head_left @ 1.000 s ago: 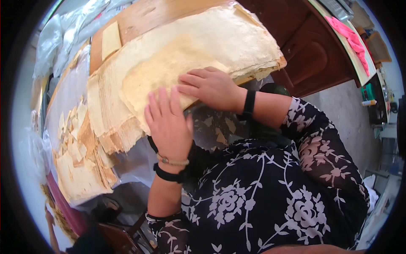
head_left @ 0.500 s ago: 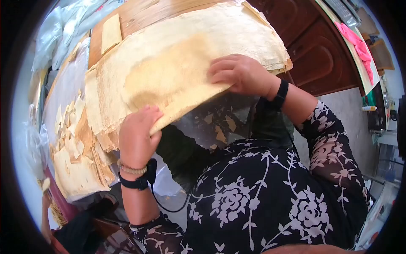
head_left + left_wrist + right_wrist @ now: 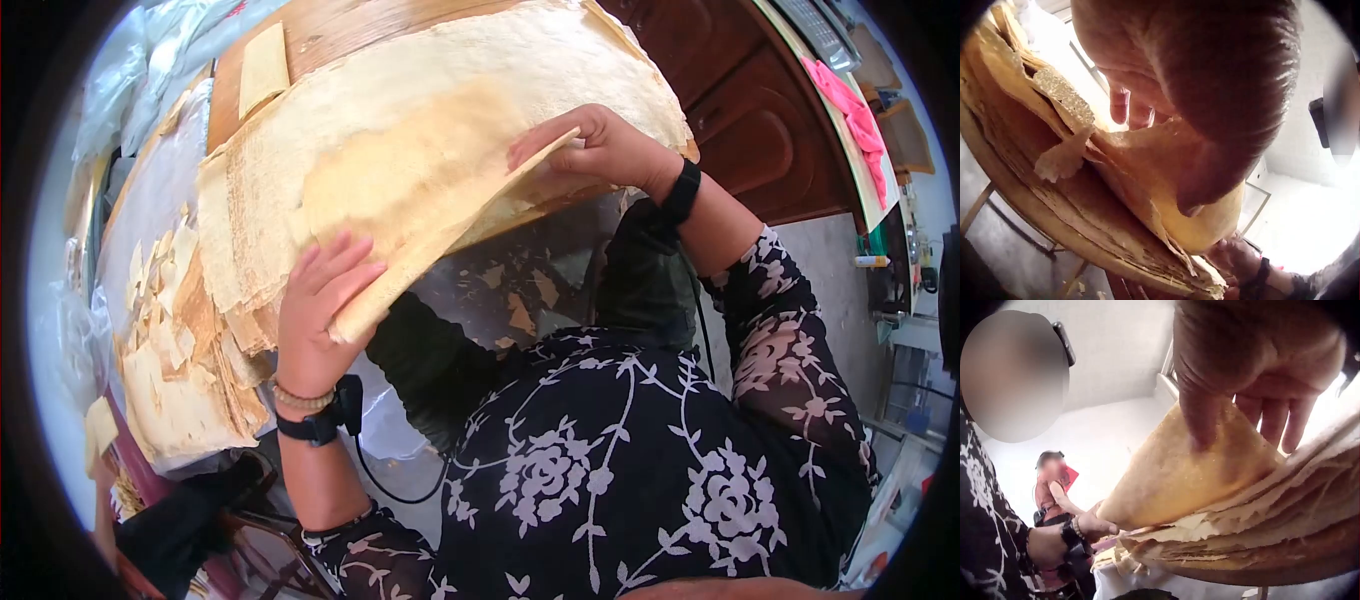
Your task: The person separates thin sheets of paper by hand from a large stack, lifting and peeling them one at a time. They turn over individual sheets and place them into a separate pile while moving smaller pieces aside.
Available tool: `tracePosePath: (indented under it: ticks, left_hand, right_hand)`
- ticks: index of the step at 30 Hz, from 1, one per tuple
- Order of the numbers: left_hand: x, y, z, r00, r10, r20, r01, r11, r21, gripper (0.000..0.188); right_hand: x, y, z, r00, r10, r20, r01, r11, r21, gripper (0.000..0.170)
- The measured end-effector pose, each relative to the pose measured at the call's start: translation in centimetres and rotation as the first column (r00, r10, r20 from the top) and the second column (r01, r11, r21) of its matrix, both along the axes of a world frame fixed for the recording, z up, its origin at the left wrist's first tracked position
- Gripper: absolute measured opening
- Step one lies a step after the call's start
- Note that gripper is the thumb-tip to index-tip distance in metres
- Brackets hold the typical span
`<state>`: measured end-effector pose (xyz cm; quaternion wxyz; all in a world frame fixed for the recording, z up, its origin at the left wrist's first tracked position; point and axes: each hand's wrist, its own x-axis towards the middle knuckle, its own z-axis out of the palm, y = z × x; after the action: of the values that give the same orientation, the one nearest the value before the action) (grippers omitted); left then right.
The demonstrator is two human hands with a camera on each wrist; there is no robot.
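A thin, pale yellow sheet [image 3: 400, 165] lies over a stack of similar ragged sheets [image 3: 590, 70], its near edge lifted and bent up. My left hand [image 3: 325, 300] pinches the near left corner, with fingers spread over the top. In the left wrist view its thumb [image 3: 1194, 194] presses against the sheet's underside. My right hand [image 3: 610, 150] pinches the raised edge at the right. Its thumb [image 3: 1200, 422] shows on the near face in the right wrist view, the fingers [image 3: 1279, 422] behind the sheet.
The stack rests on a wooden table [image 3: 335, 45]. Broken sheet pieces [image 3: 180, 320] lie at its left, a small strip [image 3: 263, 75] at the back. Dark wooden cabinets [image 3: 745, 130] stand at right. Another person [image 3: 1057, 494] is off to the left.
My hands were flat on the sheet; they have moved apart to its near edge, gripped it and raised it. The edge now bends up off the stack, higher at the right.
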<state>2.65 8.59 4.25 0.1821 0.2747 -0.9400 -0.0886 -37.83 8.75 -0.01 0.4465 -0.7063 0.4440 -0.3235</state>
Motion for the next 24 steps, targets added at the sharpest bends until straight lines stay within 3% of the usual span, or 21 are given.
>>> tracePosePath:
  ticks: [1, 3, 5, 7, 9, 16, 19, 20, 22, 23, 24]
  left_hand:
    - [0.2, 0.6, 0.3, 0.999, 0.037, -0.011, -0.036, 0.994, 0.101, 0.055]
    - [-0.1, 0.9, 0.3, 0.997, 0.074, -0.017, -0.069, 0.977, 0.203, 0.050]
    - [-0.3, 1.3, -0.4, 0.996, 0.077, 0.052, -0.079, 0.996, 0.035, 0.045]
    - [0.1, 1.0, -2.7, 0.996, 0.059, 0.062, -0.057, 0.997, -0.046, 0.045]
    - [0.0, 0.8, -4.0, 0.999, 0.024, 0.026, -0.019, 0.984, -0.175, 0.045]
    - [-0.3, 0.9, -4.7, 0.998, 0.037, 0.048, -0.029, 0.989, -0.143, 0.041]
    - [-1.1, 1.0, -4.6, 1.000, 0.009, -0.008, -0.011, 0.974, -0.225, 0.037]
    - [-1.1, 0.9, -4.3, 0.999, 0.014, -0.045, -0.019, 0.993, -0.116, 0.036]
    - [-0.5, 0.2, -4.7, 0.976, 0.032, -0.217, -0.011, 0.995, 0.095, 0.030]
    - [-0.3, 0.9, -5.1, 0.888, 0.275, -0.369, -0.102, 0.899, 0.425, 0.029]
    - [-0.6, 1.6, -4.8, 0.741, 0.533, -0.410, -0.101, 0.691, 0.716, 0.030]
  right_hand:
    - [-0.3, 0.0, -0.2, 0.998, -0.015, 0.067, 0.009, 0.996, 0.085, 0.028]
    - [-0.7, -0.2, -0.5, 0.996, 0.056, 0.065, -0.057, 0.998, 0.010, 0.028]
    - [-0.4, 0.0, -1.1, 0.987, 0.145, 0.067, -0.141, 0.988, -0.060, 0.029]
    - [0.1, 0.0, -1.4, 0.990, 0.108, -0.085, -0.127, 0.957, -0.259, 0.035]
    - [0.4, -0.2, -2.0, 0.991, 0.101, -0.089, -0.124, 0.941, -0.316, 0.038]
    - [0.6, 0.0, -2.1, 0.985, 0.052, -0.163, -0.120, 0.888, -0.444, 0.035]
    - [0.1, -0.1, -2.3, 0.977, 0.045, -0.209, -0.143, 0.864, -0.483, 0.031]
    - [0.2, 0.0, -2.5, 0.977, 0.044, -0.209, -0.142, 0.865, -0.480, 0.031]
    - [0.8, 0.1, -2.5, 0.996, -0.087, 0.021, 0.089, 0.988, -0.124, 0.025]
    - [1.2, 0.3, -2.5, 0.987, -0.153, 0.054, 0.154, 0.988, -0.009, 0.025]
    - [1.6, 0.1, -2.4, 0.987, -0.152, 0.053, 0.153, 0.988, -0.010, 0.025]
